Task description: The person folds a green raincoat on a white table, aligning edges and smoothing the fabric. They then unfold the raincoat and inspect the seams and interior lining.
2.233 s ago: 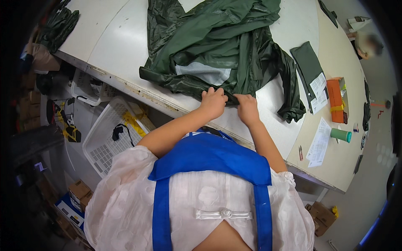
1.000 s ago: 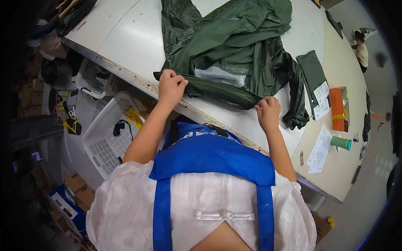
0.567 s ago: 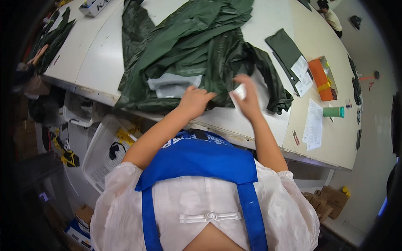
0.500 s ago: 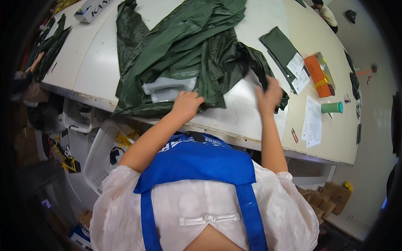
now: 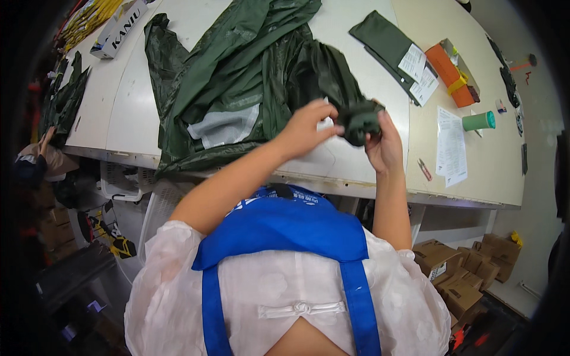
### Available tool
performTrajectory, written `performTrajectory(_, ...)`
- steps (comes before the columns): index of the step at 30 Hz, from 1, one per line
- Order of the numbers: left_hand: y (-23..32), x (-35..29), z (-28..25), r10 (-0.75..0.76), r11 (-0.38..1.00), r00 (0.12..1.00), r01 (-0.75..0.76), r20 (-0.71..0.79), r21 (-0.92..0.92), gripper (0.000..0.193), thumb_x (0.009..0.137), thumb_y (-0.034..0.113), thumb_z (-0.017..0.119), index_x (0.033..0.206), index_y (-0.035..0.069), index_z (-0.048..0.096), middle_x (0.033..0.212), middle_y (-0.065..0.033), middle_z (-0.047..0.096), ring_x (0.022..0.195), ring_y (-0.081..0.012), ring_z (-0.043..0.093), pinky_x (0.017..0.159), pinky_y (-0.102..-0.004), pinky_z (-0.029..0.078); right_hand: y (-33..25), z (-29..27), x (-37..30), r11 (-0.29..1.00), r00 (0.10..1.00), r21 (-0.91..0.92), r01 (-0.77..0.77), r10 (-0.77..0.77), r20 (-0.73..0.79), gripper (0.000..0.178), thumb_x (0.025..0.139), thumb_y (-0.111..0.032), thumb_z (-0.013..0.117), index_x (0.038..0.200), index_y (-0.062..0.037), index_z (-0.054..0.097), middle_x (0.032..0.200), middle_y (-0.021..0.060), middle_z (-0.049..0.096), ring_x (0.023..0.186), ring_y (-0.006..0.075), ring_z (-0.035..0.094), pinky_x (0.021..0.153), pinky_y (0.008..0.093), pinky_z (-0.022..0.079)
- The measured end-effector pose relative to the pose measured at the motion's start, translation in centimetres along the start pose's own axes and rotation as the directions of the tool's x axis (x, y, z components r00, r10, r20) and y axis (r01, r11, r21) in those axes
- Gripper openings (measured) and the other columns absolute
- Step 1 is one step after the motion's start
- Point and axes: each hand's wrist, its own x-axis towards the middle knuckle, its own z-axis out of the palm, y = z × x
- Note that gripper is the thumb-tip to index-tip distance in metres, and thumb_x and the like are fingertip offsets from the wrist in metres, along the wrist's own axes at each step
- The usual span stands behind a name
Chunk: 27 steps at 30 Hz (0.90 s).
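A dark green, shiny-coated jacket (image 5: 222, 77) lies spread on the table, with a patch of light grey mesh lining (image 5: 225, 126) showing near its lower edge. Its right-hand sleeve (image 5: 325, 68) runs toward me and ends in a bunched cuff (image 5: 361, 121), lifted off the tabletop. My right hand (image 5: 386, 142) is closed around the far right side of that cuff. From the other side my left hand (image 5: 309, 127) pinches the cuff's edge between thumb and fingers. The fingertips are slightly blurred.
On the white table (image 5: 127, 110), right of the jacket, lie a folded green garment (image 5: 386, 44) with paper slips, an orange box (image 5: 451, 74), printed sheets (image 5: 451, 145), a green cylinder (image 5: 478, 121) and small thread snips (image 5: 424, 169). Another person's hand (image 5: 46, 141) touches dark fabric at far left.
My right hand has picked up the sleeve end and raised it. My left hand has left the jacket's lower edge and moved right to the cuff. The view has shifted slightly.
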Motion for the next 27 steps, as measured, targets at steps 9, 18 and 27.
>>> performTrajectory(9, 0.0, 5.1, -2.8, -0.014, 0.89, 0.999, -0.006, -0.042, -0.457, 0.007, 0.083, 0.005, 0.056, 0.081, 0.006, 0.049, 0.11, -0.003, 0.054, 0.093, -0.0091, 0.046, 0.088, -0.0235, 0.036, 11.7, -7.0, 4.8, 0.926, 0.921, -0.371, 0.078, -0.209, -0.329, 0.042, 0.092, -0.04, 0.051, 0.116, -0.0061, 0.049, 0.106, 0.0098, 0.058, 0.098, 0.0222, 0.055, 0.087, 0.0416, 0.043)
performTrajectory(18, 1.2, 5.6, -4.6, -0.142, 0.941, 0.989, 0.149, 0.044, -0.305, 0.02, 0.084, 0.016, 0.064, 0.076, 0.011, 0.046, 0.071, 0.0079, 0.039, 0.065, -0.0034, 0.034, 0.058, -0.0208, 0.029, 5.4, -13.4, -9.6, -0.034, 0.546, -0.949, 0.312, 0.824, 0.15, 0.02, 0.084, -0.026, 0.057, 0.088, -0.0144, 0.073, 0.095, 0.0135, 0.068, 0.107, 0.0328, 0.058, 0.106, 0.0459, 0.035)
performTrajectory(27, 3.9, 2.4, -1.6, -0.144, 0.746, 0.941, 0.306, 0.305, -0.591, 0.025, 0.08, 0.0, 0.063, 0.097, 0.009, 0.048, 0.092, 0.0024, 0.052, 0.086, -0.0049, 0.05, 0.079, -0.0198, 0.042, -3.1, -32.3, -3.2, -0.425, 0.849, -0.852, -0.305, -0.527, -0.041, 0.038, 0.085, -0.007, 0.052, 0.123, -0.002, 0.052, 0.122, 0.0214, 0.054, 0.108, 0.0393, 0.054, 0.09, 0.0421, 0.045)
